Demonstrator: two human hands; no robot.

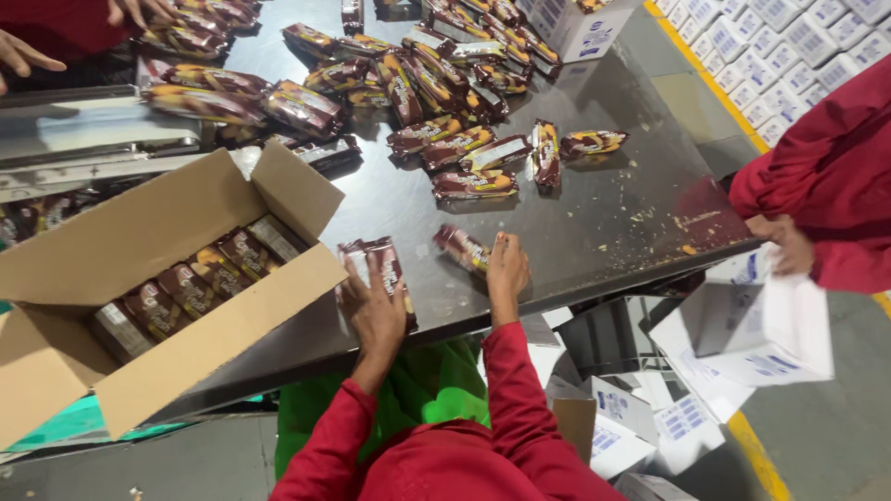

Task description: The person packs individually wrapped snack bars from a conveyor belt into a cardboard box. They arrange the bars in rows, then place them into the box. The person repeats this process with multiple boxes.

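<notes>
My left hand (373, 314) grips a small stack of brown snack packets (375, 258) at the near edge of the steel table (594, 223), right beside the open cardboard box (139, 241). My right hand (507, 269) rests with its fingertips closed on the end of a single brown packet (460, 248) lying on the table. Inside the box, a row of the same packets (200, 283) stands on edge. Both my sleeves are red.
A loose pile of packets (436, 83) covers the far half of the table. A person in red (826, 186) at the right holds a white carton (761, 325). Another person's hands (28, 51) reach in at top left. Flat white cartons (622, 417) lie below the table.
</notes>
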